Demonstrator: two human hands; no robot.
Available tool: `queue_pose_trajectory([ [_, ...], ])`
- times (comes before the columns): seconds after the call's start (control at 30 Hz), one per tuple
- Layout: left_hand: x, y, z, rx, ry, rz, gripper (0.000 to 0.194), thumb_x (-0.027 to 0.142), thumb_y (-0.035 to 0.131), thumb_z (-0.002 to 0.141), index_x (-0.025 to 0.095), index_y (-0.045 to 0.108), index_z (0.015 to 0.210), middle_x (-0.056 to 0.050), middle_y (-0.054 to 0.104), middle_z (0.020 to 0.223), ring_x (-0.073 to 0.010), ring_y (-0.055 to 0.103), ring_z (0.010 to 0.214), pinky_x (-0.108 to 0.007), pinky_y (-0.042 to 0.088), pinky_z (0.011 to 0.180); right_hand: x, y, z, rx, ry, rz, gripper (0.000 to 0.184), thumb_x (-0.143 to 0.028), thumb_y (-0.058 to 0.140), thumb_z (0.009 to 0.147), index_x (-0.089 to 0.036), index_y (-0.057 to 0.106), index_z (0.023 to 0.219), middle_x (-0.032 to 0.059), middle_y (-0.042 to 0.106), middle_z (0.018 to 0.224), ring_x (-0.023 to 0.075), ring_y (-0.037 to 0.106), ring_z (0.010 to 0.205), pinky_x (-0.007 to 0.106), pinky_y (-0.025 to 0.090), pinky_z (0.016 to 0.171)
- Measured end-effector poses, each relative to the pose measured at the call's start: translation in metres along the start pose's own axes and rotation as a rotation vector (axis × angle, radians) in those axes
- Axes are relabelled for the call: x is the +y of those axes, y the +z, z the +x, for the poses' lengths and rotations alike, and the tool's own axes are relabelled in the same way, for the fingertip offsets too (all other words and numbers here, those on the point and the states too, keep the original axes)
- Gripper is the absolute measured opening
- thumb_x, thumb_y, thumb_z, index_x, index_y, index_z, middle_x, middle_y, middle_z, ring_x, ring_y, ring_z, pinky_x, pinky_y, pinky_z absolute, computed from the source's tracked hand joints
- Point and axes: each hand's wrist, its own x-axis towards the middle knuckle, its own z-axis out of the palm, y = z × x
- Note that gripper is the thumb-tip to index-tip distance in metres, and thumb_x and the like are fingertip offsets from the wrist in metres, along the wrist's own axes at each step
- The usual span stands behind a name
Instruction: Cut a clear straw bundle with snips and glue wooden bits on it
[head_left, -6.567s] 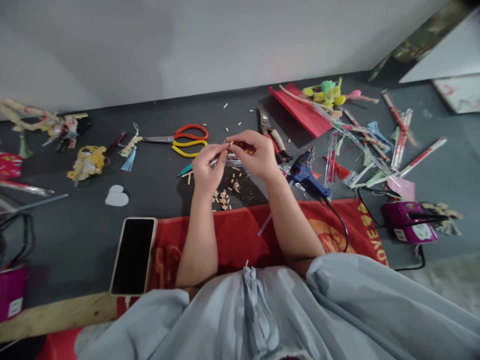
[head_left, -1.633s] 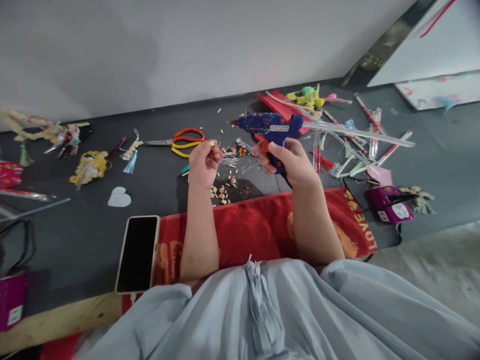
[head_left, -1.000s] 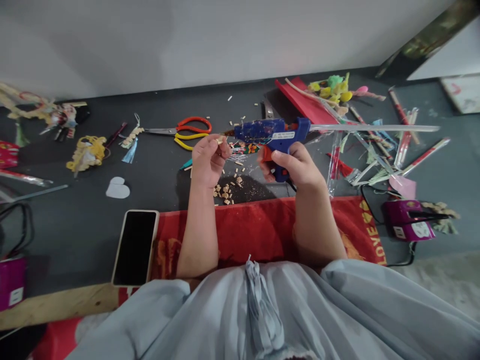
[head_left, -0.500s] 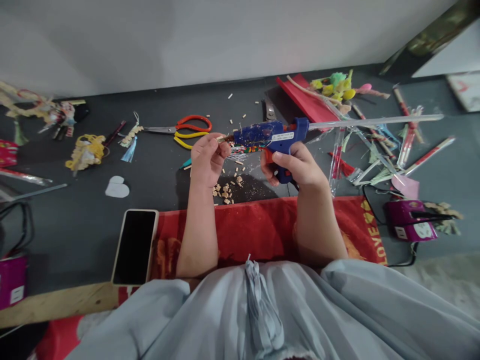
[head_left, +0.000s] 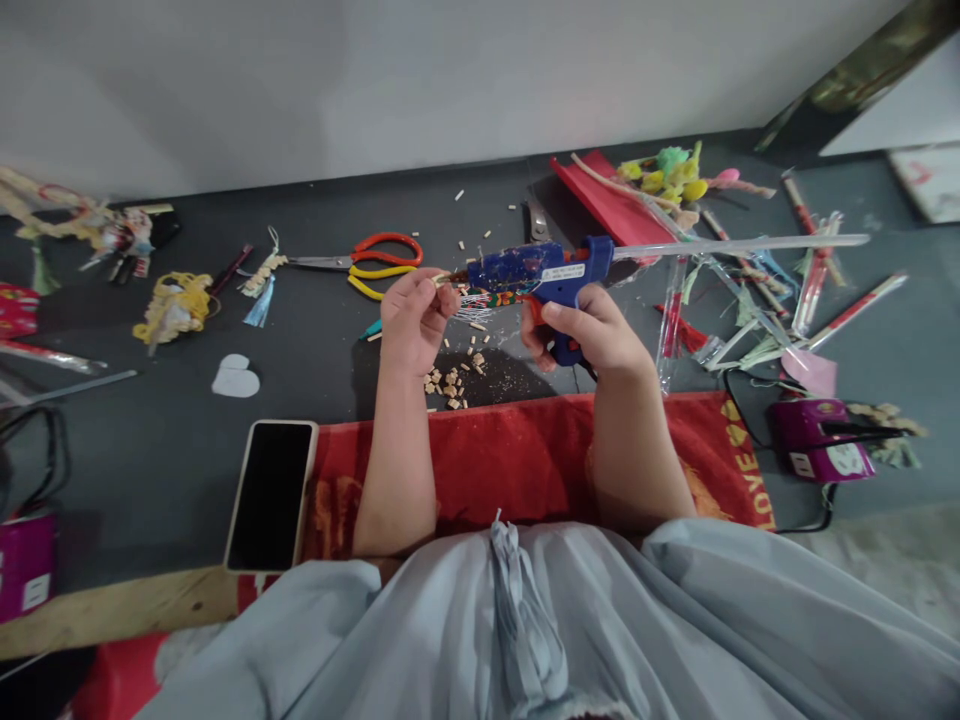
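Just as both forearms reach over the red towel (head_left: 510, 450), pale bits (head_left: 452, 386) lie loose beyond it on the surface (head_left: 322, 390); one small piece (head_left: 442, 280) is up, pinched in the left hand (head_left: 412, 318) by the nozzle, glued or not, can't tell, while the right hand (head_left: 596, 325) grips the blue glue gun (head_left: 517, 265) nearly level

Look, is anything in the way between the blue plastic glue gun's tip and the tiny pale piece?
Nothing visible: the glue gun points straight at the piece in the left hand. Whether they touch, I can't tell.
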Motion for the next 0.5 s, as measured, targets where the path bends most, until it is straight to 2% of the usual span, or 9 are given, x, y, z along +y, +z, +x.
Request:
queue_pose_trajectory([
  [0.17,0.0002,0.0000,-0.0001,-0.034,0.031,0.005,0.027,0.041,0.081,0.057,0.020,0.066,0.068,0.005,0.054,0.054,-0.0046,0.048,0.051,-0.021,0.039,0.054,-0.0004,0.0010,-0.0004,0.018,0.010,0.046,0.034,-0.049,0.060,0.082,-0.017,0.054,0.074,-0.0032,0.057,0.055,0.0064,0.051,0.041,0.019,0.040,0.037],
  [0.33,-0.0005,-0.0015,0.0007,-0.018,0.003,-0.001,0.018,0.035,0.073,0.070,0.019,0.065,0.072,0.005,0.051,0.053,-0.0050,0.050,0.053,-0.022,0.041,0.058,-0.0009,0.0016,-0.0010,0.022,0.014,0.060,0.033,-0.048,0.061,0.081,-0.017,0.053,0.075,-0.0031,0.056,0.055,0.0062,0.050,0.042,0.019,0.040,0.037],
  [0.5,-0.0010,-0.0018,0.0010,-0.015,0.003,0.004,0.015,0.033,0.072,0.072,0.019,0.066,0.071,0.005,0.050,0.053,-0.0046,0.049,0.051,-0.022,0.039,0.056,-0.0009,0.0019,-0.0012,0.045,0.035,0.080,0.034,-0.049,0.064,0.079,-0.017,0.054,0.073,-0.0029,0.056,0.056,0.0063,0.050,0.043,0.018,0.039,0.036],
])
